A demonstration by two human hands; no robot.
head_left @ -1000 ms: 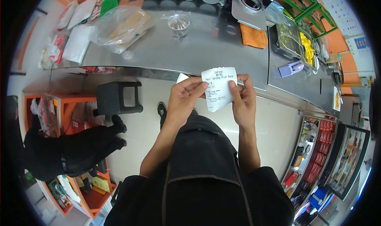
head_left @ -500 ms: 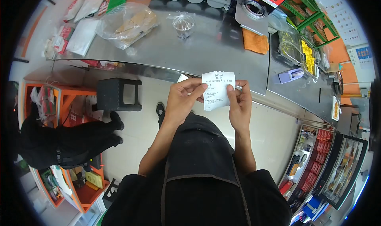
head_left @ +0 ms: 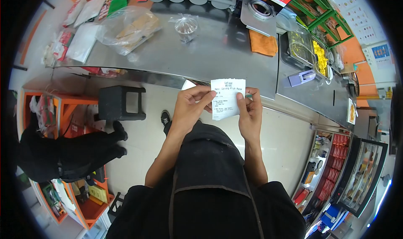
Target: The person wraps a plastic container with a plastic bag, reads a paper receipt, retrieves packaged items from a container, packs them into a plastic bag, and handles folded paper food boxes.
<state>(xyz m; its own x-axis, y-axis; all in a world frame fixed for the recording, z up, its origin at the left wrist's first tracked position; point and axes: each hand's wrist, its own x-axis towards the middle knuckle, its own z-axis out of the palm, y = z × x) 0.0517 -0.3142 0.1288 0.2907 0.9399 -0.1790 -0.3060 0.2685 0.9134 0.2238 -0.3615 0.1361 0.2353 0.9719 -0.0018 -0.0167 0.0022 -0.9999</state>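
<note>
Between my two hands a printed paper receipt (head_left: 227, 102) is stretched out flat, its text facing me and "GoFood" at the top. My left hand (head_left: 194, 102) pinches its left edge, thumb on the front. On the right edge, my right hand (head_left: 250, 113) grips it the same way. A white corner of something (head_left: 188, 85) shows just behind the left fingers; I cannot tell what it is. Both hands are in front of the near edge of a steel counter (head_left: 201, 65).
On the counter are a plastic-wrapped cup (head_left: 186, 28), a clear bag with brown paper (head_left: 135, 30), an orange cloth (head_left: 263, 42), a tape dispenser (head_left: 302, 78) and a container of yellow food (head_left: 320, 58). A black stool (head_left: 115, 102) and another person (head_left: 75, 153) are at left.
The view has shifted slightly, so the counter items appear a little further left. Both hands still hold the receipt in the same way.
</note>
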